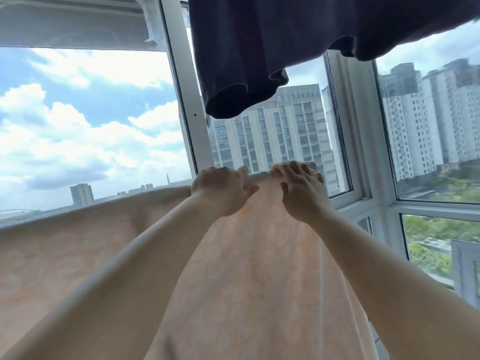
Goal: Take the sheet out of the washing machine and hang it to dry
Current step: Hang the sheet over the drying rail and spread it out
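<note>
Sheet, pale peach with a faint pattern, hangs draped over a rail that is hidden beneath it, in front of the window. Its top fold runs as the long axis from lower left up toward the right, ending beside the 2 hands; the cloth falls from that fold toward the viewer. Left hand grips the fold, fingers curled over the top edge, thumb on the near side. Right hand lies just beside it, fingers spread and fairly straight, pressing on the cloth at the fold. Dark garment hangs above both hands, clear of the sheet. Tower blocks show through the glass.
</note>
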